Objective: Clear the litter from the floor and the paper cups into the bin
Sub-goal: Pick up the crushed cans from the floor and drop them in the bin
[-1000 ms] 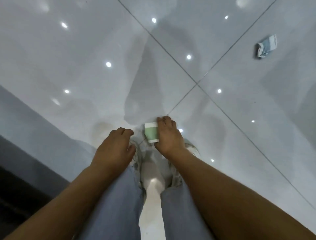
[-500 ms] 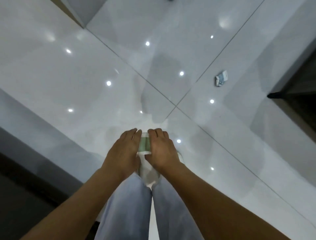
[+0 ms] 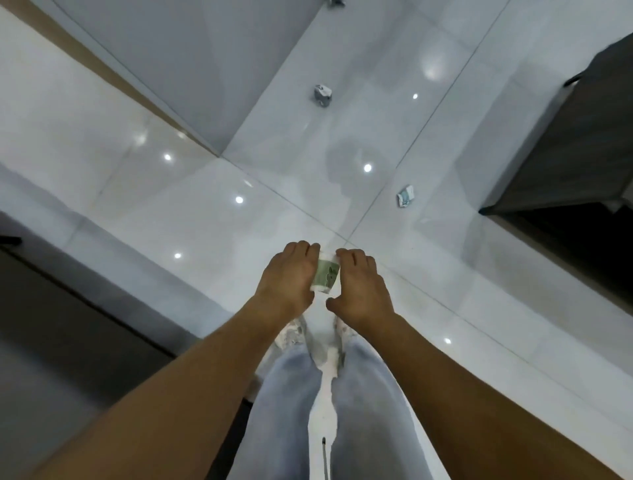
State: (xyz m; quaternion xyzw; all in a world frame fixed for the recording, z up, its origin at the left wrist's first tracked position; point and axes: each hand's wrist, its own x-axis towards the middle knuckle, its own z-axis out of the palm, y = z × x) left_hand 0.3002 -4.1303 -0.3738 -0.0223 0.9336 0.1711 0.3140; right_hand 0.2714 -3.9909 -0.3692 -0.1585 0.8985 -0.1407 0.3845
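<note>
A green and white paper cup is held between my two hands above the shiny white tiled floor. My left hand grips its left side and my right hand curls round its right side. Most of the cup is hidden by my fingers. A crumpled white and blue piece of litter lies on the floor ahead to the right. Farther off, a grey crumpled piece of litter lies on the tiles. No bin is in view.
Dark furniture stands at the right with a black gap under it. A grey wall or cabinet base runs along the left. My jeans-clad legs and shoes are below the hands. Another bit of litter shows at the top edge.
My left hand came over and took hold of the cup beside the right hand. My view has risen and tipped forward, so more floor and a second piece of litter show.
</note>
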